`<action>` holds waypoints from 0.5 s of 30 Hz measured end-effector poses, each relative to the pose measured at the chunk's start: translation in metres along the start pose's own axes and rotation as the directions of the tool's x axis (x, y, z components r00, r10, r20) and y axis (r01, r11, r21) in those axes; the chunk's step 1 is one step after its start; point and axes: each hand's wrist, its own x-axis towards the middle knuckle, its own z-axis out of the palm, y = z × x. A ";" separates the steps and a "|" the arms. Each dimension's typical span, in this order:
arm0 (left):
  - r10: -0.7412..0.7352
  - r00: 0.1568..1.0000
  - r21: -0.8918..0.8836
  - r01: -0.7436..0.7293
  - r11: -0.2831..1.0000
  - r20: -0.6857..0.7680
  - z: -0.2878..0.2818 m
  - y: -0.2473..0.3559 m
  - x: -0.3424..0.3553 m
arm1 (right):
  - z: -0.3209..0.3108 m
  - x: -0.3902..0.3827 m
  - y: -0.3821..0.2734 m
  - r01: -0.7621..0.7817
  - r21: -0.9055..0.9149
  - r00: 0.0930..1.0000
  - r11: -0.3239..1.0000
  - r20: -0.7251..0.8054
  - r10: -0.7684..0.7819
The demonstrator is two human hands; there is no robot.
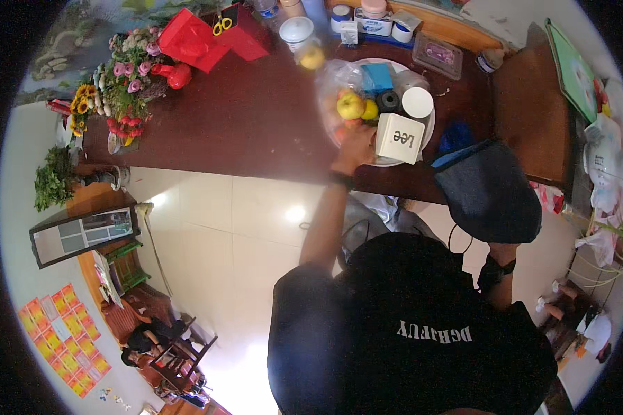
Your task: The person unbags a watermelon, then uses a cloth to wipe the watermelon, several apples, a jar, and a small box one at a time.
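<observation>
My left hand (356, 147) reaches over the near edge of a white round plate (431, 131). It is right beside a white square box (399, 138), and its fingertips are too indistinct to tell whether they grip the box or the fruit. Around it on the plate are a yellow apple (350, 106), a smaller yellow fruit (369, 109), a black ring-shaped roll (389, 102), a white round lid (417, 102), a blue packet (376, 77) and clear plastic wrap. My right hand (503, 253) holds a dark grey cloth bag (490, 194) at its lower end, fingers hidden by the cloth.
On the dark red table (256, 131) stand a lidded white cup (297, 32), another yellow apple (312, 57), a clear plastic box (437, 55), a red box (246, 34) with yellow scissors (222, 25), and flowers (135, 69). Blue plastic (455, 137) lies near the bag. People sit behind.
</observation>
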 end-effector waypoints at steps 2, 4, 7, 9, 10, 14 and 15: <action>-0.028 0.993 0.167 0.009 0.986 0.116 -0.003 -0.003 0.007 | 0.001 -0.002 -0.001 -0.010 -0.001 1.000 1.000 -0.003 0.010; -0.069 0.980 0.095 0.052 0.994 0.188 -0.007 -0.003 0.010 | 0.000 -0.004 -0.003 -0.019 -0.004 1.000 1.000 -0.004 0.019; -0.085 0.995 0.309 0.065 0.949 0.049 -0.003 0.004 0.009 | 0.000 -0.007 -0.005 -0.034 -0.002 0.999 0.999 -0.006 0.034; -0.187 0.979 0.217 0.165 0.962 0.085 -0.008 -0.004 0.011 | 0.001 -0.007 -0.009 -0.037 0.008 0.999 0.999 -0.002 0.037; -0.232 0.965 0.164 0.211 0.964 0.120 -0.007 0.001 0.010 | -0.001 -0.010 -0.009 -0.044 0.003 0.999 0.999 0.000 0.044; -0.270 0.963 0.453 0.231 0.861 0.021 -0.009 0.010 0.006 | -0.003 -0.013 -0.016 -0.081 -0.005 0.997 0.997 0.003 0.081; -0.269 0.962 0.451 0.224 0.864 0.038 -0.010 0.010 0.001 | -0.003 -0.013 -0.018 -0.093 -0.008 0.996 0.996 0.001 0.093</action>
